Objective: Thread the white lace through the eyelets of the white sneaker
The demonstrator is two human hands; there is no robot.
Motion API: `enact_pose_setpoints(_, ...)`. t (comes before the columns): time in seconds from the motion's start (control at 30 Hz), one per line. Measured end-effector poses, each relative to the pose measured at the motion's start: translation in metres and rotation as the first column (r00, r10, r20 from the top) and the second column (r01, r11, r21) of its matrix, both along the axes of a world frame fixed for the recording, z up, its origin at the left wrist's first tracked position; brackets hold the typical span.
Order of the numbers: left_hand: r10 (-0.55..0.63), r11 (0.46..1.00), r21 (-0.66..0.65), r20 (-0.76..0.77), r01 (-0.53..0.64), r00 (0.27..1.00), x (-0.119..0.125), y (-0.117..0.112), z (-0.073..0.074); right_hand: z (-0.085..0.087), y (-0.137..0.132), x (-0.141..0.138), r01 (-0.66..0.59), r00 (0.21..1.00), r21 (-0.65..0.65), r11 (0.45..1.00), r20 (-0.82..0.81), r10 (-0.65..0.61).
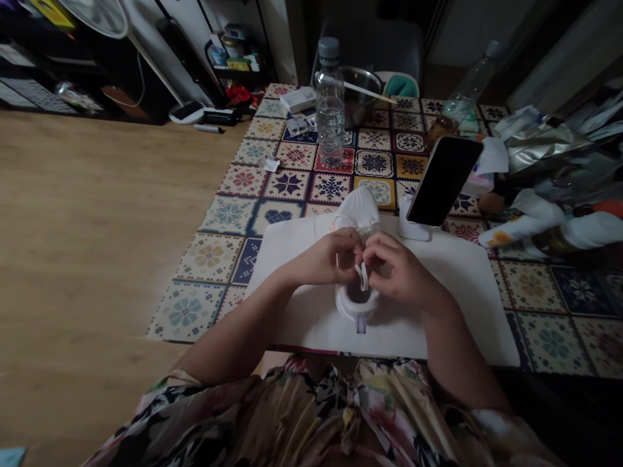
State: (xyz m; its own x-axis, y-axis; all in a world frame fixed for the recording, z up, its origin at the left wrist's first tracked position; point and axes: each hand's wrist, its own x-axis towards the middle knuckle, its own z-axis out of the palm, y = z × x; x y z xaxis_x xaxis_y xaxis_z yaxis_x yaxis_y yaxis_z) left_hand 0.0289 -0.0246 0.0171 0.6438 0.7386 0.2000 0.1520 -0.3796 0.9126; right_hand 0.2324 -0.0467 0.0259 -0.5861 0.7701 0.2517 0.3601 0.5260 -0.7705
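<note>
A white shoe [360, 202] rests on a white sheet [296, 318], its toe pointing away from me and its heel close to the table's front edge. My left hand [327, 257] and my right hand [400, 271] meet over the shoe's opening. Both have thumb and fingers pinched together on a white shoelace [363, 277], part of which dangles between them. A purplish tab marks the heel. The fingers cover much of the lacing, so I cannot make out its shape.
A phone [444, 181] leans on a white stand right of the shoe. Beyond stand a water bottle [331, 110] and a metal pot [363, 84]. Bottles, tubes [523, 227] and bags crowd the right side of the patterned tablecloth [209, 256]. Wooden floor [87, 259] lies to the left.
</note>
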Motion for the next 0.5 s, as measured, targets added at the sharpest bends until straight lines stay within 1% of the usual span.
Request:
enact_pose_setpoints(0.1, -0.003, 1.0, 0.021, 0.003, 0.003, 1.0, -0.0006, 0.0004, 0.0003, -0.0002, -0.0009, -0.0021, 0.013, 1.0, 0.009, 1.0, 0.003, -0.013)
enact_pose_setpoints(0.2, -0.008, 0.999, 0.038, -0.004, 0.009, 1.0, -0.0014, 0.0006, 0.0009, -0.0012, -0.0009, -0.0024, -0.001, 0.999, -0.023, 1.0, -0.044, 0.0)
enact_pose_setpoints(0.33, -0.017, 1.0, 0.01, 0.01, 0.017, 1.0, -0.0024, 0.0005, 0.0012, -0.0021, 0.0001, -0.0008, -0.014, 0.998, -0.032, 0.999, -0.054, 0.012)
enact_pose_setpoints(0.5, -0.027, 1.0, -0.013, 0.034, 0.028, 0.999, -0.004, 0.0018, -0.0019, -0.0017, 0.0014, 0.0002, -0.017, 0.998, -0.038, 0.999, -0.056, 0.015)
